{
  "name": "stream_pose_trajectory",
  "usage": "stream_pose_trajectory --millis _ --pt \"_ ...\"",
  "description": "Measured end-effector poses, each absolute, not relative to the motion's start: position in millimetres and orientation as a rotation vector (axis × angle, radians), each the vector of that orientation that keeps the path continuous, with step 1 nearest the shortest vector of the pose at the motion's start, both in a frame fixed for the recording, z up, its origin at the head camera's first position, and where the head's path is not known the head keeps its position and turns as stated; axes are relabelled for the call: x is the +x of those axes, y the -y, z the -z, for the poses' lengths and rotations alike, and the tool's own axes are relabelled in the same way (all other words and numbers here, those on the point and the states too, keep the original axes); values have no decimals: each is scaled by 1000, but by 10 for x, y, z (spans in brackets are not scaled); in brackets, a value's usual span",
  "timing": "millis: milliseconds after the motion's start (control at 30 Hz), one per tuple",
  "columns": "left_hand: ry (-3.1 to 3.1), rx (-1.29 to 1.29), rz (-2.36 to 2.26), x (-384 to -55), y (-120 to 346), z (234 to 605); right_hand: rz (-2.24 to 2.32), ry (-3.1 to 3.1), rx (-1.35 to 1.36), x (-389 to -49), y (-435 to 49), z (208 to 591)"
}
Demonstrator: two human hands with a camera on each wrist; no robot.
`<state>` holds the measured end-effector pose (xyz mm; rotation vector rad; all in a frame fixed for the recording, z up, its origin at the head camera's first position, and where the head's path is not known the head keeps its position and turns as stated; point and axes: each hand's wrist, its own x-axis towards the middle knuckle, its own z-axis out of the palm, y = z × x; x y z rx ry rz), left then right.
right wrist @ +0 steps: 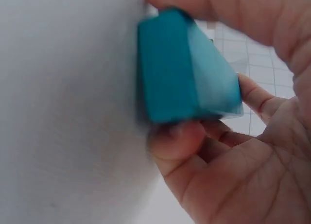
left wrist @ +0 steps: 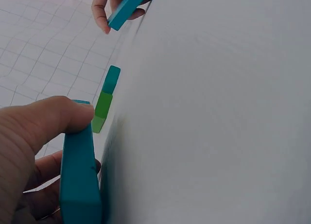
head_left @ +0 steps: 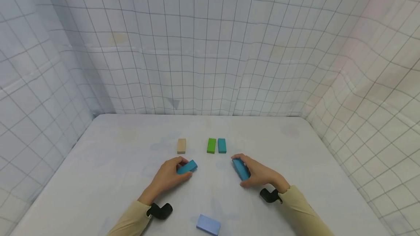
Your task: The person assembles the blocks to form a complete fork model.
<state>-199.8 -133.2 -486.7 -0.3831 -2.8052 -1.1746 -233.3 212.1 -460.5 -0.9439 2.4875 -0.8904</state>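
One periwinkle block lies on a white table amid gridded walls; hands grip teal blocks.

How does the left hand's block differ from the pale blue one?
The held block is teal, the pale blue block lighter. The left hand grips the held block; the pale blue block lies on the table. In the head view, the held block slants up rightward, the pale blue block down. Both are rectangular.

Three teal rectangular blocks, one green rectangular block, one tan rectangular block, one periwinkle rectangular block; two bare hands.
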Motion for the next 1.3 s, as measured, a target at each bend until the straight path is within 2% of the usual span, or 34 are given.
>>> stream_pose_trajectory --millis 667,1300 --pt "2800 -561 1232 -1862 993 4798 1011 -2524 -935 -2295 -2114 4654" --pt "2881 -356 997 -1796 746 4773 1112 -2614 -952 -2346 -1828 4640"
